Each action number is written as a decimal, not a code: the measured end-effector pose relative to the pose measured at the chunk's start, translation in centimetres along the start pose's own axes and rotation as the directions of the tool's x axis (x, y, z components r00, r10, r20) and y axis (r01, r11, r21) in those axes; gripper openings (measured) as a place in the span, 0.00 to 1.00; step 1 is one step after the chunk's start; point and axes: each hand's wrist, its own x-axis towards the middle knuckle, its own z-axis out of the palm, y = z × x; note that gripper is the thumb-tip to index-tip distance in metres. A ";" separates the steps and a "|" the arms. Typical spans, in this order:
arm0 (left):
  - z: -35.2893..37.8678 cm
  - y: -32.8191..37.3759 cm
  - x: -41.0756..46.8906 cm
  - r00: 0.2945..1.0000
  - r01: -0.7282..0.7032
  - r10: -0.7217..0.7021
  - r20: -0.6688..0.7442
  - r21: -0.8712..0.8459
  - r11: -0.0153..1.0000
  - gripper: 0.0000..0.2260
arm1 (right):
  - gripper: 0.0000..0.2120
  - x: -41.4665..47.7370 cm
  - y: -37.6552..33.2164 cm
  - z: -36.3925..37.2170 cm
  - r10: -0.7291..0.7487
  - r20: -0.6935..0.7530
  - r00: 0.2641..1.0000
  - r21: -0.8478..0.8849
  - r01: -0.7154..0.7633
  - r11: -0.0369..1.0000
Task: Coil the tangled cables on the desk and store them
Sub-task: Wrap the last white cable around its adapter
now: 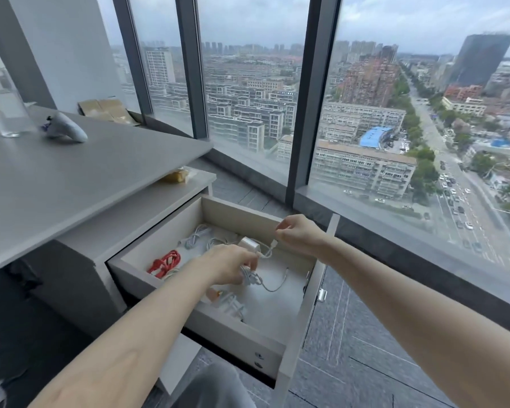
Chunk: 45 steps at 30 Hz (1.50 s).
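an open drawer point(233, 334) is shown at the lower centre of the frame, pulled out below the desk top point(71, 178). both forearms are extended over it from the bottom edge.

the left hand point(230, 267) is positioned inside the drawer, at its centre. its fingers are curled downward around a partly wound white cable point(252, 279). whether the bundle rests on the drawer floor cannot be determined. a loose loop of the same cable is seen to the right of this hand.

the right hand point(298, 235) is raised over the upper right corner of the drawer. the free end of the white cable is pinched between its thumb and fingertips, and the strand is stretched down and left toward the left hand. a white charger block point(249, 245) is located between the two hands.

further items are stored in the drawer: a red cable point(164, 263) at the left, grey coiled cables point(196, 235) at the upper left, and a white bundle point(233, 304) near the lower wall.

on the desk top, at the upper left of the frame, a glass jar point(0, 113) and a white object point(67, 128) are placed side by side. a city street is visible through the window point(395, 83) at the right.
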 end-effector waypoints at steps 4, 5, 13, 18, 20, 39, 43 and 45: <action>-0.3 -0.2 -0.3 0.997 0.071 -0.067 0.044 -0.101 0.992 0.22 | 0.13 -0.5 -0.4 0.7 -0.016 0.002 1.000 -0.009 0.017 1.000; -0.6 -0.3 -0.4 0.996 0.083 -0.078 0.043 -0.140 0.987 0.24 | 0.13 -0.6 -0.4 0.8 -0.015 -0.009 1.000 -0.005 0.015 1.000; -3.0 -2.1 -3.6 0.970 0.160 -0.219 -0.110 -0.389 0.907 0.21 | 0.13 -2.5 -1.8 1.3 -0.014 -0.047 0.999 -0.005 0.014 1.000; -3.6 -2.5 -7.0 0.927 0.232 -0.313 -0.207 -0.341 0.911 0.17 | 0.11 -3.5 -2.5 1.9 -0.009 -0.079 0.997 -0.049 0.005 0.999; -3.8 -3.1 -8.2 0.903 0.257 -0.347 -0.253 -0.330 0.908 0.17 | 0.11 -3.8 -2.3 2.5 0.008 -0.143 0.990 -0.118 -0.025 0.993; -3.1 -4.9 -17.7 0.729 0.631 -0.664 -0.167 -0.211 0.746 0.26 | 0.20 -6.7 -4.7 3.8 0.159 -0.385 0.909 0.156 -0.106 0.982; -3.7 -4.9 -17.8 0.709 0.633 -0.673 -0.212 -0.230 0.739 0.29 | 0.20 -5.1 -5.6 3.6 0.331 -0.347 0.878 0.434 -0.162 0.886; -3.9 -5.1 -17.7 0.705 0.643 -0.668 -0.238 -0.183 0.744 0.29 | 0.21 -4.8 -6.3 4.4 0.298 -0.292 0.909 0.432 -0.152 0.889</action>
